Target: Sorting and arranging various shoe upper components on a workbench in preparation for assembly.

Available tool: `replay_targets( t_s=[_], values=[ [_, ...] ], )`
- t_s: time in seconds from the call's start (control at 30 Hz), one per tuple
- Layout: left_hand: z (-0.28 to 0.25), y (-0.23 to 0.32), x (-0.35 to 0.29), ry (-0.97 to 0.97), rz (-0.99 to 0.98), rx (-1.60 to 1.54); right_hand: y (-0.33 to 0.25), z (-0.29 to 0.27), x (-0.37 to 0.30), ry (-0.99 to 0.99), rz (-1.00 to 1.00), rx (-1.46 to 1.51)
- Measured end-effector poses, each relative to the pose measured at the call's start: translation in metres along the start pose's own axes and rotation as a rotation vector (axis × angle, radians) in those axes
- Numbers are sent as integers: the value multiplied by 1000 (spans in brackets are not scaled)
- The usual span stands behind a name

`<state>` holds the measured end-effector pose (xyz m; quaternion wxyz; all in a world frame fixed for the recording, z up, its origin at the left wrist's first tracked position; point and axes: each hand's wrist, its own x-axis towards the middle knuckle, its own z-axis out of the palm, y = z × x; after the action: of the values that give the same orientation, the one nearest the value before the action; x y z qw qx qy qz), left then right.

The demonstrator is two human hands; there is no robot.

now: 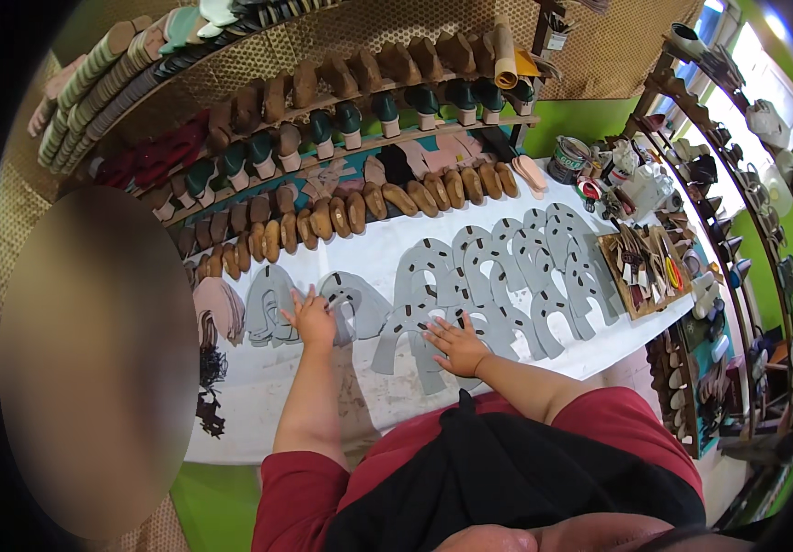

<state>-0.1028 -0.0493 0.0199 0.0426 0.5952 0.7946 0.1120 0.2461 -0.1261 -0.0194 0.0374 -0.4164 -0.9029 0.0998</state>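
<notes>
Grey U-shaped cut pieces, which look like shoe uppers (429,253), lie in overlapping rows on a white-covered table, most with small dark strips near the curve. My right hand (456,348) rests with fingers spread on the nearest of these pieces, close to a dark strip. Between two piles at the left, my left hand (312,320) has its fingers apart. Its fingertips are beside a pile of grey pieces (266,308) and near another grey pile (371,308). Whether the left fingertips touch either pile, I cannot tell.
Pink cut pieces (222,308) and dark stringy scraps (211,368) lie at the left. Wooden shoe lasts (355,212) line the back. A tray of tools (645,267), a can (567,158) and bottles stand right. Shoe racks (751,184) rise beyond. A blurred patch covers the left.
</notes>
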Motion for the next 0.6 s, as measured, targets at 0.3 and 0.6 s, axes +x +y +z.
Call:
replay_targets(
  t_s=[0.3,0.6],
  values=[
    [7,-13,19,-84,203,-8,-5,-4,2,11,-7,-12],
    [-6,9,-16,96,242,-47,-4,2,1,27,10,15]
  ],
)
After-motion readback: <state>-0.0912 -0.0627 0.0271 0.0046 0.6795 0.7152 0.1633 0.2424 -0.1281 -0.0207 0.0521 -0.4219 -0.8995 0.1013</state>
